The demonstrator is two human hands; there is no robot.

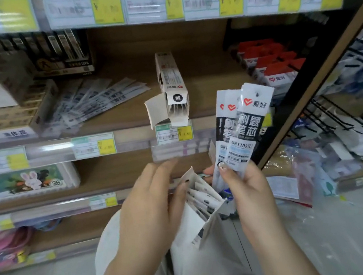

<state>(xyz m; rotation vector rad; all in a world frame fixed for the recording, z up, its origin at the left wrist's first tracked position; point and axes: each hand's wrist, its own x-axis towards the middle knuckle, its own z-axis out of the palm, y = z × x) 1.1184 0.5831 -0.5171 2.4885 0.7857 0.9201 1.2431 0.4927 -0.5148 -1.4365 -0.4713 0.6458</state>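
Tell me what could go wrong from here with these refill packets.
The refill packets in your right hand are fanned and pinched only near their lower ends, so one may slip. The open box by your left hand is tilted with packets poking out; they might spill. The flap-open carton at the edge of the shelf could get knocked off.

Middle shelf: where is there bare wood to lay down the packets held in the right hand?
Bare wood lies between the fanned packets and the open white box, and again between that box and the red-topped packs. The left end is crowded with stacked cartons. The right hand grips the refill packets.
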